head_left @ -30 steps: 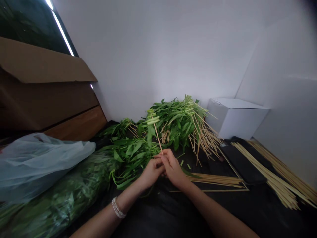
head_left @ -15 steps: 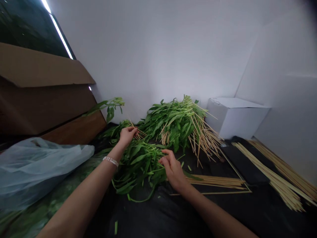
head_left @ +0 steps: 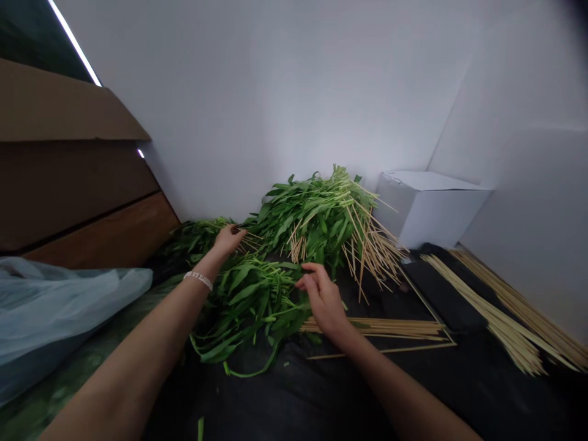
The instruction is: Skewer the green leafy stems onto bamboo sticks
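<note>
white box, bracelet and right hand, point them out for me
White box [head_left: 434,213], head view: on its near side face.
Bracelet [head_left: 199,278], head view: on the visible band.
Right hand [head_left: 324,300], head view: on the middle of the hand.

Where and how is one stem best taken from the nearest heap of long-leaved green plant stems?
Probably pinch the slim, pale-green stem ends, coming from the right with the bare right hand: those ends bunch close to that hand, while the long green leaves mostly fan out leftward.
</note>
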`<state>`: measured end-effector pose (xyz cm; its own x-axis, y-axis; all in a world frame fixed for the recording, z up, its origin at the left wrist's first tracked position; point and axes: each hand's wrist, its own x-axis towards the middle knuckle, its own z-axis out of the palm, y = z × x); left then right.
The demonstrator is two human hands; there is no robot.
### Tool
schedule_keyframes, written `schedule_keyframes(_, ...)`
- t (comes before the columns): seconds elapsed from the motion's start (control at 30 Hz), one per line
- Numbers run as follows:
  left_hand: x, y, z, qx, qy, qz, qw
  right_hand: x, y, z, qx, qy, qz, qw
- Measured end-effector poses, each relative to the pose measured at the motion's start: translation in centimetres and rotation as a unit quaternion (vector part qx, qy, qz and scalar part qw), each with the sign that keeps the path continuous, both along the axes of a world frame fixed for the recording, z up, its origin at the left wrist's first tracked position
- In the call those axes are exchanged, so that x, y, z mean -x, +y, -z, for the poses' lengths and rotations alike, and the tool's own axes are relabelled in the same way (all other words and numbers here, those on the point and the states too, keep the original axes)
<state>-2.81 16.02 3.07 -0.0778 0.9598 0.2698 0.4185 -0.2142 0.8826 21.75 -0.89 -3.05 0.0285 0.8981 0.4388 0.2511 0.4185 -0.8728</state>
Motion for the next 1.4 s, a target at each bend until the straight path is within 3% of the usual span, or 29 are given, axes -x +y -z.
schedule_keyframes(0.1,-2.2,-4.2,-0.8,-0.017,0.027,0.011,0.999,-0.9,0.6,-0.3,-0.006,0.001,0.001,1.000)
schedule_keyframes(0.17,-3.8,-8.1,-0.7,-0.036,0.077,0.095,0.992,-1.4,1.1,-0.4,-0.008,-0.005,0.006,1.000)
schedule_keyframes(0.27,-5.3,-13.5,0.6,0.049,0.154,0.264,0.951,-2.3,1.6,-0.5,0.003,-0.049,-0.003,0.999)
schedule_keyframes(0.3,-5.4,-14.7,1.1,0.071,0.192,0.290,0.935,-2.6,1.7,-0.6,0.011,-0.078,-0.016,0.997)
schedule_keyframes(0.47,-4.0,-17.0,3.9,0.026,0.415,0.199,0.888,-4.8,1.5,-2.0,0.070,-0.259,-0.137,0.954)
schedule_keyframes(0.57,-3.1,-16.9,4.8,0.024,0.473,0.149,0.868,-5.5,0.8,-2.8,0.110,-0.364,-0.184,0.906)
schedule_keyframes(0.63,-2.9,-16.9,4.9,0.028,0.471,0.137,0.871,-5.5,0.4,-3.1,0.121,-0.444,-0.184,0.869)
schedule_keyframes(0.73,-3.3,-16.8,4.4,0.029,0.395,0.174,0.902,-4.9,-0.2,-3.0,0.131,-0.544,-0.162,0.813)
schedule_keyframes(0.8,-4.0,-16.7,3.6,0.029,0.294,0.193,0.936,-4.4,-0.4,-2.9,0.132,-0.577,-0.146,0.792)
schedule_keyframes(0.9,-5.4,-16.3,2.4,0.024,0.091,0.173,0.980,-3.8,-0.7,-2.6,0.101,-0.586,-0.119,0.795)
schedule_keyframes(0.97,-6.0,-15.9,2.0,0.028,-0.067,0.148,0.986,-3.7,-0.8,-2.5,0.076,-0.589,-0.109,0.797)
schedule_keyframes(1.03,-6.1,-15.6,2.0,0.049,-0.237,0.140,0.960,-3.6,-0.8,-2.3,0.059,-0.591,-0.108,0.797)
schedule_keyframes(1.17,-4.6,-15.2,2.4,0.113,-0.486,0.158,0.852,-3.6,-0.7,-2.1,0.039,-0.588,-0.089,0.803)
schedule_keyframes(1.3,-2.5,-15.0,2.3,0.113,-0.606,0.146,0.774,-3.6,-0.7,-2.2,0.041,-0.591,-0.086,0.801)
schedule_keyframes(1.4,-1.8,-14.8,2.3,0.102,-0.630,0.138,0.757,-3.4,-0.9,-2.3,0.052,-0.602,-0.089,0.792)
